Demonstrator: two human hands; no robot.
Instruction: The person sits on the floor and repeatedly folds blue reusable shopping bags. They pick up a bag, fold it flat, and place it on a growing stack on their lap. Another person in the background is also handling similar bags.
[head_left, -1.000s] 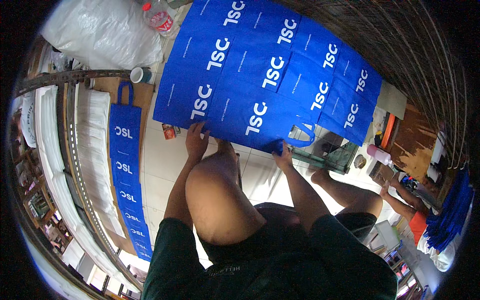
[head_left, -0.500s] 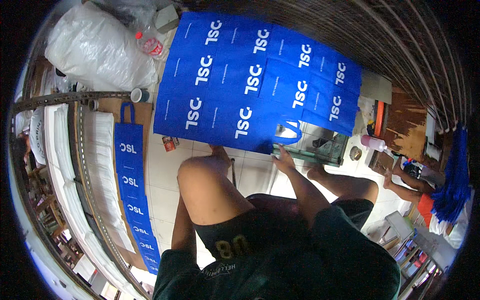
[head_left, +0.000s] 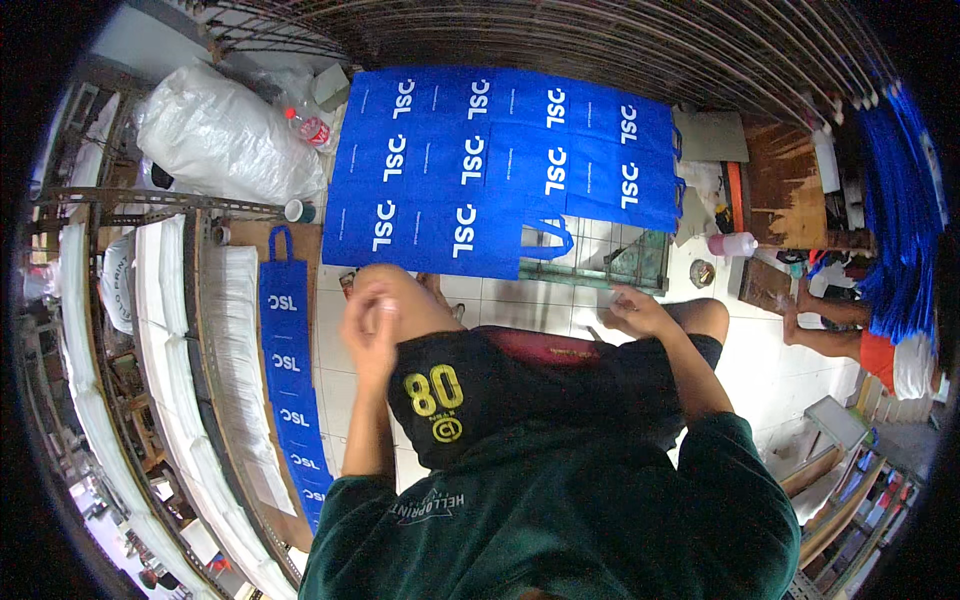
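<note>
Flat blue cloth bags [head_left: 510, 160], looped handles [head_left: 569, 240]

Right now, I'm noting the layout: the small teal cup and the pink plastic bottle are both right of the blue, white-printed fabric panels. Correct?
No: the teal cup sits left of the fabric panels, as the head view shows. The pink bottle is on the right.

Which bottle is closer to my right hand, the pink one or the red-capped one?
The pink bottle, right of the blue bags. The red-capped bottle is much farther from your right hand, at upper left beside the white sack.
</note>
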